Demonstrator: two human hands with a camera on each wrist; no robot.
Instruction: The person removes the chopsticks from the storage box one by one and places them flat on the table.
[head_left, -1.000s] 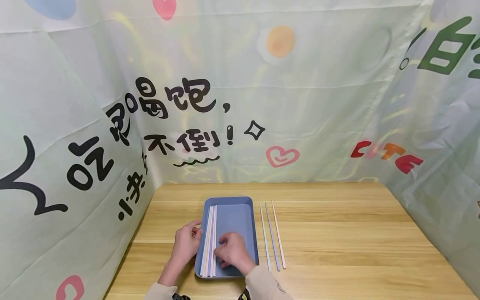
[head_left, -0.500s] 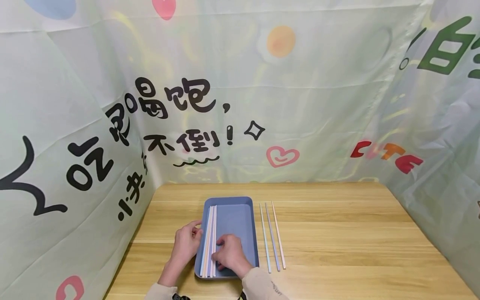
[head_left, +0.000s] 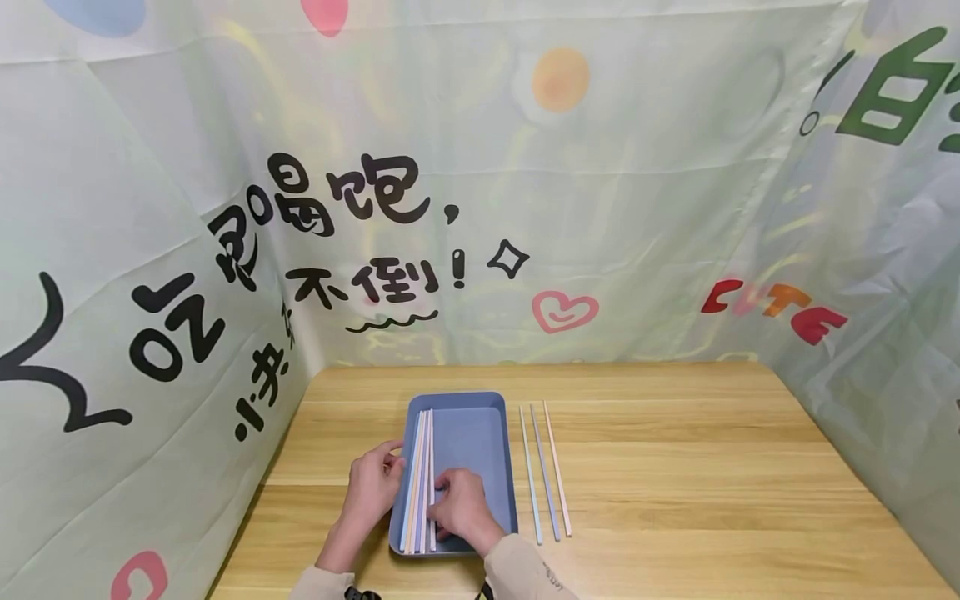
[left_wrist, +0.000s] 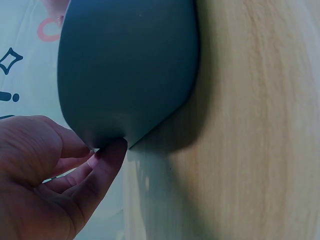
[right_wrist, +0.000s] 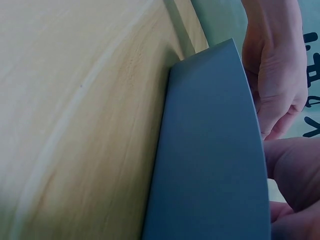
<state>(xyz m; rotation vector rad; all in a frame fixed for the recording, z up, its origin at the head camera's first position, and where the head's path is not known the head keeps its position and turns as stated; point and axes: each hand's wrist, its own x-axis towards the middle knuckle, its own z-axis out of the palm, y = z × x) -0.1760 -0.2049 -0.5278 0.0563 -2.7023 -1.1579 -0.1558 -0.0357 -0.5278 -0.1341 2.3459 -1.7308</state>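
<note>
A blue rectangular tray [head_left: 472, 433] lies lengthwise on the table, with several pastel chopsticks [head_left: 417, 483] side by side along its left part. My left hand [head_left: 372, 479] pinches the tray's left rim; the left wrist view has the thumb against the outer wall [left_wrist: 130, 70] and fingers over the edge. Inside the tray, my right hand [head_left: 467, 504] pinches the rightmost chopstick [head_left: 432, 450] near its lower half. That chopstick's near end stands slightly apart from the others. In the right wrist view the tray wall [right_wrist: 210, 150] hides the right fingertips.
Right of the tray, three chopsticks lie apart on the wooden table [head_left: 675, 467]: a light blue one [head_left: 530, 475], a purple-blue one [head_left: 545, 475] and a pale pink one [head_left: 557, 471]. Printed cloth [head_left: 637, 208] hangs behind and at both sides.
My right hand has moved left to the chopsticks, then slightly right, shifting the near end of the rightmost one rightward. The left hand stays at the rim.
</note>
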